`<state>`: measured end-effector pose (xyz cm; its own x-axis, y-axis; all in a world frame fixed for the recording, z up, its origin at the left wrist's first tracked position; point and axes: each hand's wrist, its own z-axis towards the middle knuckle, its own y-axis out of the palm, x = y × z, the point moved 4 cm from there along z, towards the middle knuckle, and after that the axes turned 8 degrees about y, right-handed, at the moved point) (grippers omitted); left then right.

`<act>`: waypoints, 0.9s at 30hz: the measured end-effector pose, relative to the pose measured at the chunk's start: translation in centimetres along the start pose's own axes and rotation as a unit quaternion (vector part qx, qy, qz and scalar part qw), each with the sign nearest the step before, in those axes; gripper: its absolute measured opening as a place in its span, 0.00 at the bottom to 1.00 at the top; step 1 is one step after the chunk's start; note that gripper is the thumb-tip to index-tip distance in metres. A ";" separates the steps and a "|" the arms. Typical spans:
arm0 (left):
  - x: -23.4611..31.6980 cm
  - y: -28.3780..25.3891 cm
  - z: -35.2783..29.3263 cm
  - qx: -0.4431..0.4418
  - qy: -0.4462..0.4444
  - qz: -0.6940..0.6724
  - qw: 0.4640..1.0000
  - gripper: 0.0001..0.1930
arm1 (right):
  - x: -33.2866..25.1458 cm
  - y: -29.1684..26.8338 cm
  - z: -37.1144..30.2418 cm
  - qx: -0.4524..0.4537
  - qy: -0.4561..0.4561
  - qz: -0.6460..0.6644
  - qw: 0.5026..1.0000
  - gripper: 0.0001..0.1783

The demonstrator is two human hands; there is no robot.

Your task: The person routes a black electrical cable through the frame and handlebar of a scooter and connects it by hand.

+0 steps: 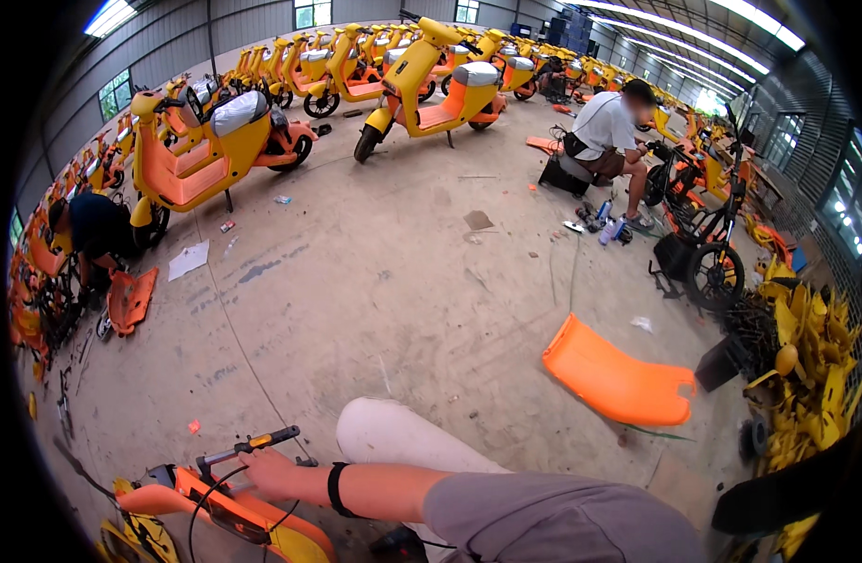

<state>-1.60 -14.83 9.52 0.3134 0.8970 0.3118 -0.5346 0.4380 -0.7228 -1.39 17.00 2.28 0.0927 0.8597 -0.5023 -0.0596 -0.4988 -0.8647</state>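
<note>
While you lean over the scooter at the lower left of the frame, your left hand rests on its handlebar, fingers curled over the bar beside the brake lever; whether they are fully closed around it you cannot tell. Your right hand is out of view. An orange-and-yellow front panel sits just beneath the bar, with black cables running across it. Judged from its build, the scooter is heavy and stiff, the plastic panels lighter and liable to crack, so the metal bar is the sound place to hold. Loose on the concrete floor, right of centre, lies an orange panel. At upper right a seated person works on another scooter, and rows of yellow scooters fill the top.
</note>
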 end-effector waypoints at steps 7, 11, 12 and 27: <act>-1.7 3.1 -0.9 -0.018 -0.015 -0.020 1.000 0.14 | 1.7 1.5 0.5 0.034 0.038 0.009 0.999 0.15; -1.4 2.0 -1.2 -0.029 -0.082 0.024 0.996 0.11 | 0.2 1.1 0.2 -0.025 0.028 -0.026 0.999 0.17; -1.7 2.1 -1.2 -0.026 -0.081 0.024 0.996 0.11 | 0.2 1.2 0.2 -0.031 0.029 -0.035 0.998 0.18; 0.2 -1.3 -0.6 0.152 0.024 -0.041 0.987 0.15 | -4.1 -4.7 -1.9 0.083 -0.087 0.105 0.987 0.15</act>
<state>-0.44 -15.27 10.14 0.3979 0.8573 0.3266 -0.7144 0.5129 -0.4761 0.36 15.65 8.42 -0.1101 0.7522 -0.6496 -0.2232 -0.6556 -0.7214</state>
